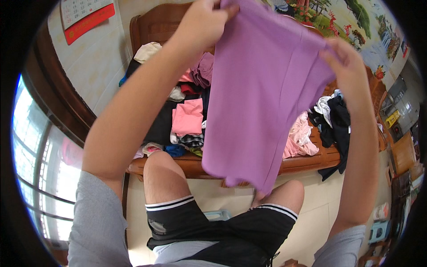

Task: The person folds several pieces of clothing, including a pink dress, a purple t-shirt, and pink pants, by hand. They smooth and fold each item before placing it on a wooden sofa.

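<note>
A purple cloth garment (250, 90) hangs stretched between my raised hands, its lower edge down over the front of the wooden bench. My left hand (203, 20) grips its upper left corner. At the upper right edge, my right hand (347, 60) pinches the fabric between thumb and fingers. Behind the garment, folded and loose clothes lie on the bench, among them a folded pink garment (187, 116) on a stack to the left. The purple cloth hides the middle of the bench.
The carved wooden bench (310, 163) bears crumpled light pink clothing (301, 137) and a dark and white clothes pile (333, 113) on the right. A light blue plastic stool (218, 214) is on the tiled floor between my legs. A calendar (88, 20) hangs upper left.
</note>
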The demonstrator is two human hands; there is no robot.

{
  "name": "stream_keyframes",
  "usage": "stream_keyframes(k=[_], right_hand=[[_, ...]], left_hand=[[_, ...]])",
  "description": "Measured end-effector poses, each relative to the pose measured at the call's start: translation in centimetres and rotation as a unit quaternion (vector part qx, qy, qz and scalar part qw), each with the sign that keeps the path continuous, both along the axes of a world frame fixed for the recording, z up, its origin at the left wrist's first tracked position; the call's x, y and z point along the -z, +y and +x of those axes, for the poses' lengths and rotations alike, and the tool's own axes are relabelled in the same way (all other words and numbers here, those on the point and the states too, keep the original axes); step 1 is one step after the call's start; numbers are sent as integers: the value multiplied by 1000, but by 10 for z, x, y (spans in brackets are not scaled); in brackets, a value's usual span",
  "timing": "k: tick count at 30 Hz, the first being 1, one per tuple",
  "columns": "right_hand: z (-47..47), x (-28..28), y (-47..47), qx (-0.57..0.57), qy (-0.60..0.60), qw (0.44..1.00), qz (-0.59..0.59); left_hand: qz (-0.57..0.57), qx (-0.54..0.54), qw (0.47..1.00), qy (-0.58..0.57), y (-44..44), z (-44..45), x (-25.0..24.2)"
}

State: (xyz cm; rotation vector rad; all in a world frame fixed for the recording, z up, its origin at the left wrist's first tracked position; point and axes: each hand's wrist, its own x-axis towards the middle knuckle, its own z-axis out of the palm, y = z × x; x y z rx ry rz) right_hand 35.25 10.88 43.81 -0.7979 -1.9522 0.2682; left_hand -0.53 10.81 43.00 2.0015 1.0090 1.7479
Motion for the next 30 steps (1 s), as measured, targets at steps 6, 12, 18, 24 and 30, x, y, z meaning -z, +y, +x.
stream_keyframes(k=[6,12,18,24,30], right_hand=[[4,-50,46,207,-33,963,171],[17,148,23,64,30,997,33],[29,323,-73,54,-125,987,-86],[37,335,-149,95,-116,985,-89],[32,289,-186,134,-121,979,-96]], left_hand=[[196,-113,972,60,32,5,-38],[63,22,997,46,6,25,148],[-202,65,971,108,-94,30,328],[-174,62,971,149,-149,28,343],[-165,85,978,98,-167,32,316]])
